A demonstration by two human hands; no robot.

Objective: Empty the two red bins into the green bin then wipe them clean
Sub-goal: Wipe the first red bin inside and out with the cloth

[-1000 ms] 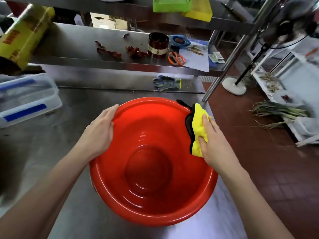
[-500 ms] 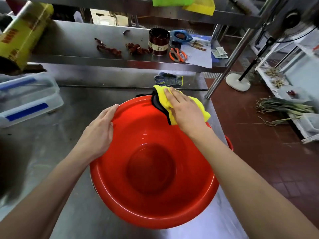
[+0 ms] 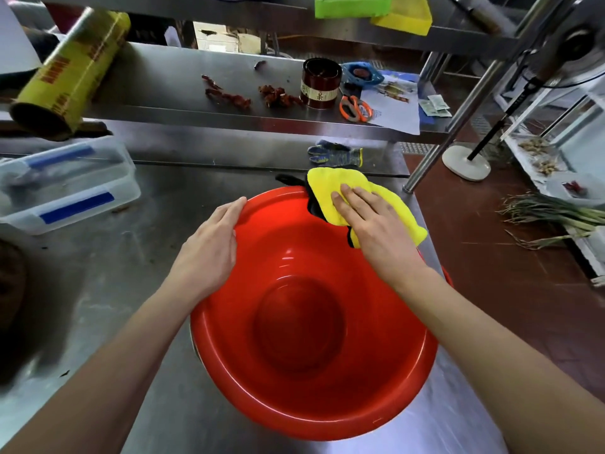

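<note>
A large round red bin (image 3: 311,381) sits empty on the steel table in front of me. My left hand (image 3: 209,250) grips its left rim near the top. My right hand (image 3: 373,221) lies flat, fingers spread, pressing a yellow cloth with a black underside (image 3: 327,188) onto the far right rim. A sliver of a second red bin (image 3: 447,278) shows behind my right forearm. A green bin (image 3: 352,4) stands on the top shelf at the back.
The steel table (image 3: 108,283) carries a clear lidded plastic box (image 3: 65,188) at left and a work glove (image 3: 335,154) behind the bin. The shelf above holds dried chillies, a dark tin (image 3: 320,83), scissors (image 3: 355,108) and a yellow roll (image 3: 72,70). Table edge and red floor lie right.
My right hand slid the cloth from the right rim up to the far rim, then spread flat on it. My left hand kept its hold on the left rim.
</note>
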